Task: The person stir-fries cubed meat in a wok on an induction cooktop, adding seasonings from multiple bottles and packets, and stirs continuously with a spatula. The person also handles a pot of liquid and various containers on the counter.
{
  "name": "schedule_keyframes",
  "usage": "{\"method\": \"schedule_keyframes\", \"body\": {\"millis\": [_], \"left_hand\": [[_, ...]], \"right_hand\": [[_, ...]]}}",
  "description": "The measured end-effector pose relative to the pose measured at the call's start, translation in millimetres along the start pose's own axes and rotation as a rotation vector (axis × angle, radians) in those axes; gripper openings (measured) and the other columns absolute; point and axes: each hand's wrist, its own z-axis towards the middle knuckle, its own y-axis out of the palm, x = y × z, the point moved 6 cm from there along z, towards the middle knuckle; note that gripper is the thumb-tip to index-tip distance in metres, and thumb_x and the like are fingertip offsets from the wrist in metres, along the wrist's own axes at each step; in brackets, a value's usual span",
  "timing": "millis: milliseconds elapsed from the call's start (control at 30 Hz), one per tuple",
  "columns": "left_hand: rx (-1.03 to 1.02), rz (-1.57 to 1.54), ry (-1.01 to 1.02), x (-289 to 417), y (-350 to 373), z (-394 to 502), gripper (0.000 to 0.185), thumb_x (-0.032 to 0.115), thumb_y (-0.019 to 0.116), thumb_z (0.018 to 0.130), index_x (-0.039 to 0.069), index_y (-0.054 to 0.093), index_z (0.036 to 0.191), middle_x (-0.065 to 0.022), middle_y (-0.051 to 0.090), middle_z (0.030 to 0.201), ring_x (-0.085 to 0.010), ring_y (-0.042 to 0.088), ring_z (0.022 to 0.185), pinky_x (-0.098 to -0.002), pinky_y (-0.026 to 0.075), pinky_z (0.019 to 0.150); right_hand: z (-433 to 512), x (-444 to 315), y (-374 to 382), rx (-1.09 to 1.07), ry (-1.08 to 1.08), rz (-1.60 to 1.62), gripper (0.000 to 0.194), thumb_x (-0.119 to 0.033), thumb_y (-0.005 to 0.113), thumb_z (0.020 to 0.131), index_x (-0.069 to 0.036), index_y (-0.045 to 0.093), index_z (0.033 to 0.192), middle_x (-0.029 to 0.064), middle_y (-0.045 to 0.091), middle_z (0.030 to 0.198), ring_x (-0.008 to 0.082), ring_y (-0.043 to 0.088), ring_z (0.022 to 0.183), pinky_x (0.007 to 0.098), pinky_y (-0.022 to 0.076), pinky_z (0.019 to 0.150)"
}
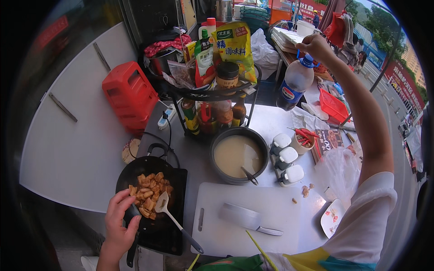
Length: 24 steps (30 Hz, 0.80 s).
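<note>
My right hand is raised at the upper right, gripping the blue carrying loop of a large cola bottle that hangs below it, partly filled with dark liquid. At the lower left, my left hand is at the near rim of a black wok, thumb and fingers apart around a small dark piece; whether it grips this is unclear. Browned meat chunks lie in the wok. A slotted spatula with a pale head rests in it, its dark handle tip over the cutting board.
A white cutting board bears a cleaver. Behind it stands a pot of cloudy liquid with a spoon. Seasoning boxes, a cup of red chillies and a bottle rack stand nearby. A red stool is at left.
</note>
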Motion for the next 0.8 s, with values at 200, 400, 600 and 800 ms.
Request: {"method": "schedule_keyframes", "body": {"millis": [200,400,600,800], "left_hand": [[0.122,-0.03,-0.084,-18.2,-15.2,37.1,0.038,0.001,0.063,0.081,-0.001,0.06,0.119,-0.0182,0.055,0.131,-0.0285,0.056,0.114,-0.036,0.046,0.094],[0.086,0.11,0.053,-21.6,-15.0,112.2,0.035,0.001,0.063,0.083,0.001,0.06,0.118,-0.0168,0.057,0.127,-0.0303,0.057,0.116,-0.0372,0.044,0.099],[0.18,0.13,0.336,-6.7,-2.3,248.0,0.029,0.008,0.065,0.086,0.001,0.063,0.114,-0.014,0.062,0.118,-0.0291,0.059,0.112,-0.0367,0.046,0.097],[0.377,0.45,0.172,18.7,21.6,432.9,0.044,0.034,0.073,0.081,0.009,0.068,0.116,-0.0131,0.068,0.115,-0.029,0.064,0.108,-0.0361,0.049,0.093]], "right_hand": [[8.6,32.7,121.7,-0.065,0.098,-0.009,0.027,-0.027,0.076,0.08,-0.001,0.075,0.085,0.0177,0.07,0.077,0.0274,0.069,0.069,0.0378,0.0525,0.067],[-5.6,37.0,175.5,-0.106,0.052,0.0,0.027,-0.027,0.075,0.082,-0.001,0.074,0.084,0.0173,0.07,0.078,0.0285,0.069,0.07,0.0388,0.0524,0.069],[-28.7,16.0,170.0,-0.388,0.101,0.022,0.023,-0.024,0.074,0.082,-0.001,0.073,0.081,0.0164,0.068,0.075,0.0291,0.068,0.071,0.0398,0.052,0.068],[-65.0,-54.6,141.7,-0.117,-0.203,-0.253,0.025,-0.023,0.075,0.08,-0.005,0.069,0.096,0.0146,0.065,0.096,0.032,0.062,0.098,0.0418,0.0481,0.082]]}}
